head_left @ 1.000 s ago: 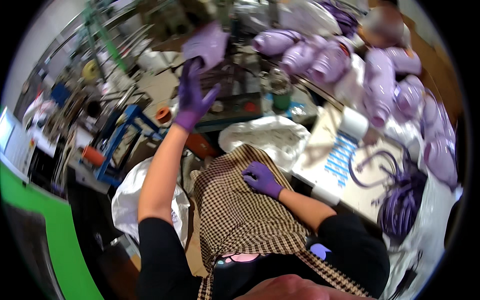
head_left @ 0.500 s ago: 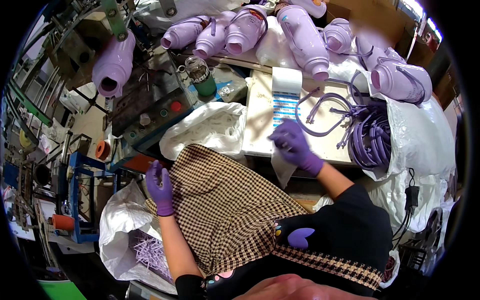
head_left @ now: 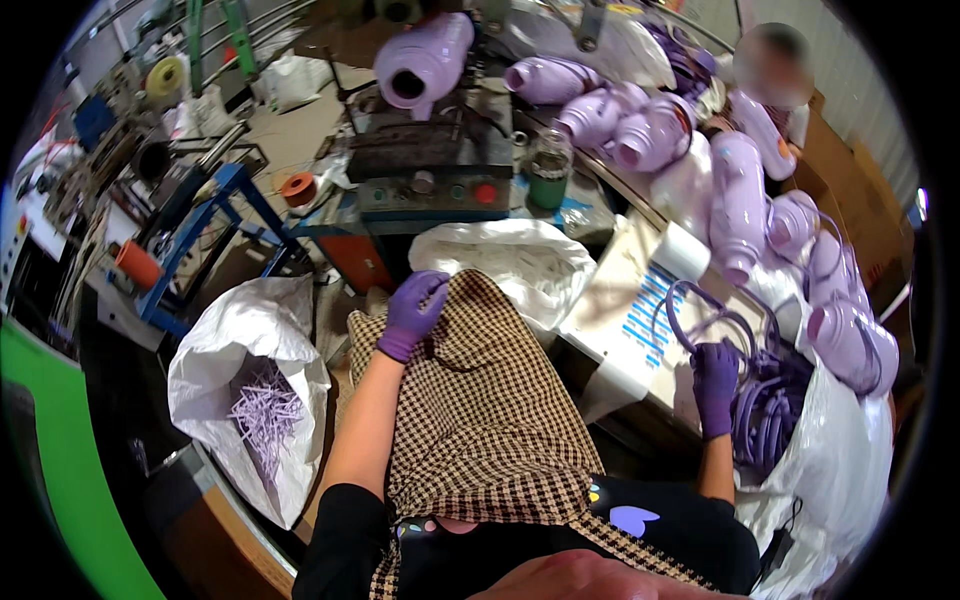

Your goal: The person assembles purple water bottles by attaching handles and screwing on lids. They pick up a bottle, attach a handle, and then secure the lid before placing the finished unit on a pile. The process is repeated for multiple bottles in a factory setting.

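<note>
My right hand (head_left: pixel 714 388), in a purple glove, is at the edge of a pile of purple straps (head_left: pixel 765 420) on the right. Its fingers are bent round a looped purple strap (head_left: pixel 741 320) on the white tabletop; the glove hides part of the grip. My left hand (head_left: pixel 412 315), gloved the same way, is over the upper edge of the checked apron (head_left: pixel 480 400) on my lap. Its fingers are loosely bent and apart, with nothing visible in them. A lilac thermos shell (head_left: pixel 425 62) lies sideways on the machine, mouth towards me.
The machine's control panel (head_left: pixel 430 193) has a red button. Beside it stands a jar of green liquid (head_left: pixel 549 170). Several lilac thermos shells (head_left: pixel 737 200) line the back right. White sacks hold clear pieces (head_left: pixel 500 235) and thin lilac strips (head_left: pixel 268 410). Another person (head_left: pixel 775 70) is behind.
My right hand has gone right and down from the blue-printed sheet to the straps. The left hand is now over the apron's upper edge. The view has turned left.
</note>
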The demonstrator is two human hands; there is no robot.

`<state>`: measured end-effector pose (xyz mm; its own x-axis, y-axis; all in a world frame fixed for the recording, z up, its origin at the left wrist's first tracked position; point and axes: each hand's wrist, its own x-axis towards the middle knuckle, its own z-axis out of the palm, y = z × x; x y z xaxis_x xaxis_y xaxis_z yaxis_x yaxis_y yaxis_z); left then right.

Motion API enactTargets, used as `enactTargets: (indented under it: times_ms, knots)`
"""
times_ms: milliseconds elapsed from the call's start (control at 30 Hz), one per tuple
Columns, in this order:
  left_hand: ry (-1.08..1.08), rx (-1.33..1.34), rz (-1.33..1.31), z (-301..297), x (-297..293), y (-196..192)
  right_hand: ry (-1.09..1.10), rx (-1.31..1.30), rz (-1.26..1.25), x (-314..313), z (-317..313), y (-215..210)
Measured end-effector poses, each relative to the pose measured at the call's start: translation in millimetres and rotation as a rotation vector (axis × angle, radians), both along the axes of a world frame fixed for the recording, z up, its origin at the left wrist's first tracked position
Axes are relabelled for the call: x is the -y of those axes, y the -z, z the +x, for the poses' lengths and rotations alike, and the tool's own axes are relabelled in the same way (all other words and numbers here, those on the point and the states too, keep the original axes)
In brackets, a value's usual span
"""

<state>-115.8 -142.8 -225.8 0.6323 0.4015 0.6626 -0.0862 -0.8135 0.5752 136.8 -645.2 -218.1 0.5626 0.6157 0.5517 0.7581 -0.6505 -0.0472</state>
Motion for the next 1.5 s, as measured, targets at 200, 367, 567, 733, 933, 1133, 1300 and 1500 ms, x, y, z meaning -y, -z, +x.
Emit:
enactTargets:
  times_ms: [200, 367, 567, 733, 933, 1133, 1300, 1500]
  knots:
    - [-0.008, -0.067, -0.068, 1, -4, 6, -0.381, 0.014, 0.41, -87, -30, 16]
    - [0.024, -0.125, -0.092, 6, 6, 6, -0.379, 0.03, 0.309, -133, -18, 27]
    - [0.011, -0.14, -0.111, 9, 4, 6, -0.172, -0.106, 0.149, -137, -20, 37]
    - [0.037, 0.018, -0.171, 24, -17, -5, -0.174, -0.174, 0.179, -142, -28, 28]
    - [-0.196, 0.06, -0.524, 111, -38, -160, -0.106, -0.223, 0.167, -133, -25, 32]
    - [-0.107, 0.386, -0.594, 189, -129, -211, -0.147, -0.261, 0.163, -145, -25, 21]
    - [-0.108, 0.398, -0.659, 214, -134, -237, -0.131, -0.259, 0.158, -142, -25, 24]
    - [-0.31, 0.528, -0.892, 229, -121, -237, -0.138, -0.264, 0.173, -140, -27, 23]
